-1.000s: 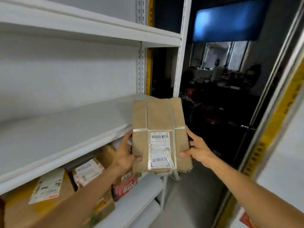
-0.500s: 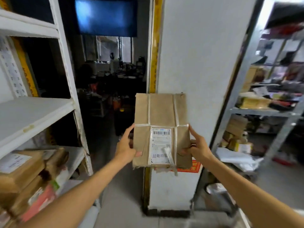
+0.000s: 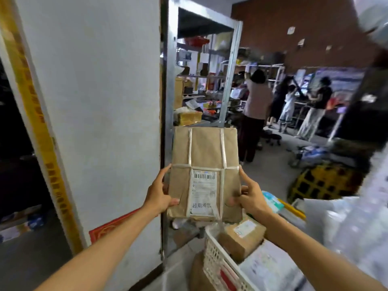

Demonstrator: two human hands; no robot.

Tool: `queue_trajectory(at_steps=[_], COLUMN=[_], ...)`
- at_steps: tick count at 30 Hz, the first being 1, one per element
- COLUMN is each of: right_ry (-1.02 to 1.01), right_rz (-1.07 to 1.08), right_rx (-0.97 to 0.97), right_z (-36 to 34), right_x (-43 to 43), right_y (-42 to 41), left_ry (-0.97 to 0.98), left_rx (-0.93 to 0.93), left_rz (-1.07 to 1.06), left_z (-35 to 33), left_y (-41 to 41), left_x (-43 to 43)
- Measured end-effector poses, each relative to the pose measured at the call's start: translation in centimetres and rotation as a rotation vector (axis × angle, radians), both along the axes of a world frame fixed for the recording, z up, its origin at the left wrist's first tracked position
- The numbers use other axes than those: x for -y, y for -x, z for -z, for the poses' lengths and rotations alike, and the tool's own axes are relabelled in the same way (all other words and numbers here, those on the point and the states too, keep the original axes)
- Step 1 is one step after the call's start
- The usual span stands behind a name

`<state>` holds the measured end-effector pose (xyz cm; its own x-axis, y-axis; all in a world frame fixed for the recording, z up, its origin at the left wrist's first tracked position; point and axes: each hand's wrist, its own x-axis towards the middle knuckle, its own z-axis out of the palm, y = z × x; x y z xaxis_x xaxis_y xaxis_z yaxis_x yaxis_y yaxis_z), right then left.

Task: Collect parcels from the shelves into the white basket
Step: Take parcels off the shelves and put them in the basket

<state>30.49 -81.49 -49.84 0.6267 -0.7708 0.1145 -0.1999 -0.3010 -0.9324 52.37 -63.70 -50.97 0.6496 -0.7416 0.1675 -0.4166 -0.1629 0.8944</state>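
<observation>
The white basket (image 3: 216, 261) is cut off at the bottom edge, and its contents are blurred apart from one small box (image 3: 241, 236). My left grip (image 3: 158, 195) and right grip (image 3: 249, 196) clasp the brown parcel (image 3: 204, 156) by its lower side edges, thumbs on the front. I hold it upright above the basket's rim.

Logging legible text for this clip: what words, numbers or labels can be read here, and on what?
"超期滞" plus an unclear fourth character: large print at the bottom of the label on the brown parcel.
Barcode and fine print on that label: too small.
Sticker on the small box in the white basket: blurred.
Yellow strip on the pillar: blurred.
</observation>
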Motion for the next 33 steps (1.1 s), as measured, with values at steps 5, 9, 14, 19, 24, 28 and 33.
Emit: queue_trajectory(at_steps=[5, 9, 14, 19, 24, 28, 33], right_ry=[-0.02, -0.046, -0.08, -0.061, -0.08, -0.15, -0.226], right_rz=[0.205, 0.372, 0.558, 0.721, 0.778, 0.815, 0.887], right_rx=[-0.007, 0.022, -0.009, -0.024, -0.026, 0.021, -0.045], right_z=[-0.3, 1.4, 4.1, 6.0, 7.5, 8.3, 11.0], right_x=[1.0, 1.1, 2.7, 6.5, 11.6, 14.6, 17.9], right_y=[2.8, 3.7, 4.6, 5.2, 5.7, 5.8, 6.6], left_ry=[0.043, 0.072, -0.012, -0.054, -0.115, -0.177, -0.276], left_rx=[-0.032, -0.074, -0.138, -0.171, -0.178, -0.197, -0.246], left_rz=[0.234, 0.396, 0.543, 0.633, 0.673, 0.687, 0.725], left_z=[-0.3, 1.2, 4.1, 5.1, 6.0, 7.1, 10.3], left_y=[-0.5, 0.0, 0.0, 1.0, 1.5, 1.9, 3.3], left_x=[6.5, 9.9, 15.5, 22.3, 28.5, 33.2, 37.8])
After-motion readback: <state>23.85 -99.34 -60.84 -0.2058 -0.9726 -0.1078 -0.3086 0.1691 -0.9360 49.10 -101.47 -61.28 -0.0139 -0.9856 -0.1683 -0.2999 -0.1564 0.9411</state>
